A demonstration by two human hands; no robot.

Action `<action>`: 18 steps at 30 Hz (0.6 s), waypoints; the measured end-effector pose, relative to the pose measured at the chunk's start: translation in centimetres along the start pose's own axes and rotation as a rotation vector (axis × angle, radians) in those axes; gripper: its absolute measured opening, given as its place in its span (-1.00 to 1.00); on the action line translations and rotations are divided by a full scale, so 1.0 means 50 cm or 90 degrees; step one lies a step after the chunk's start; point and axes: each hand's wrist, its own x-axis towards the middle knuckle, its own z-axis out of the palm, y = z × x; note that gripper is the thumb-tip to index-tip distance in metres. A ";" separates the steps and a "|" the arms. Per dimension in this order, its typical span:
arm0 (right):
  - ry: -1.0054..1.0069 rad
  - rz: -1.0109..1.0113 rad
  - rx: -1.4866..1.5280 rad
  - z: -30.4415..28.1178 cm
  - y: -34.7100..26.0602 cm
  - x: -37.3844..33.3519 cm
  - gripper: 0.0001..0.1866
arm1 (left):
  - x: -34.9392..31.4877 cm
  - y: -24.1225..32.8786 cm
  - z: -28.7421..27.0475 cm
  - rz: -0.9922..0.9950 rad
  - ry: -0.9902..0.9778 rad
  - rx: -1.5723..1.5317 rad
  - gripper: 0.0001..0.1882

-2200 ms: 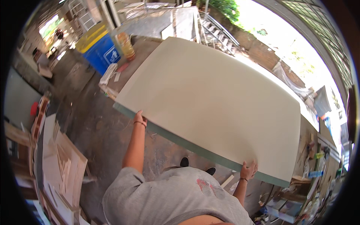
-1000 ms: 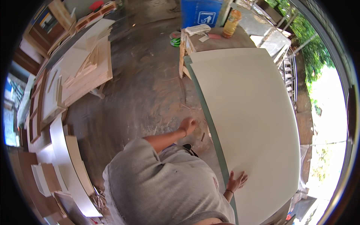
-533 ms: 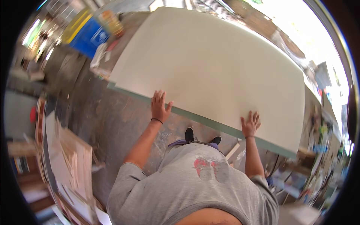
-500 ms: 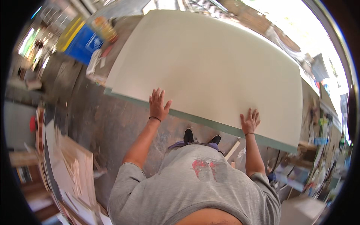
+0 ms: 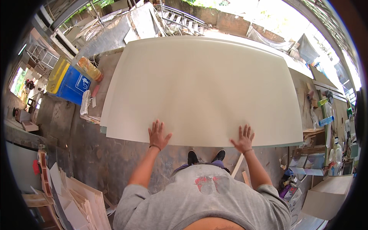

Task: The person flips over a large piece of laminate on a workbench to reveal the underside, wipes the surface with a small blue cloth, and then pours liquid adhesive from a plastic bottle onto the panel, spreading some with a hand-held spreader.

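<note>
A large cream sheet (image 5: pixel 203 88) lies flat in front of me on a workbench. Slivers of a green layer (image 5: pixel 103 130) show beneath it at its near left corner and along the near right edge. My left hand (image 5: pixel 158 135) rests palm down with fingers spread, near the sheet's front edge. Farther right along that same edge, my right hand (image 5: pixel 243 138) also lies flat, its thumb held out to the side. Neither hand grasps anything; both touch the top of the sheet.
A blue bin with a yellow lid (image 5: pixel 71 82) stands left of the bench, beside a plastic bottle (image 5: pixel 91 69). Board offcuts (image 5: pixel 82 203) lean at lower left. On the right are a cluttered side bench (image 5: pixel 329 115) and a box (image 5: pixel 326 195). Wood strips (image 5: pixel 238 165) lie near my feet.
The cream sheet has slid toward me and now covers most of the green strip along the front edge. Both hands stay flat on it. My view has levelled out.
</note>
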 end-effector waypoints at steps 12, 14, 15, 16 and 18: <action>-0.036 -0.232 -0.018 -0.011 -0.043 -0.071 -0.15 | -0.120 0.010 0.031 -0.583 0.188 -1.078 -0.36; -0.043 -0.260 0.001 -0.016 -0.058 -0.070 -0.19 | -0.103 0.030 0.013 -0.699 0.234 -1.093 -0.59; -0.050 -0.265 0.010 -0.019 -0.063 -0.070 -0.21 | -0.097 0.039 0.007 -0.707 0.239 -1.072 -0.62; -0.072 -0.258 -0.001 -0.023 -0.064 -0.068 -0.22 | -0.092 0.045 0.001 -0.723 0.229 -1.050 -0.65; -0.032 -0.281 0.028 -0.034 -0.060 -0.055 -0.32 | -0.092 0.052 -0.007 -0.698 0.262 -1.044 -0.68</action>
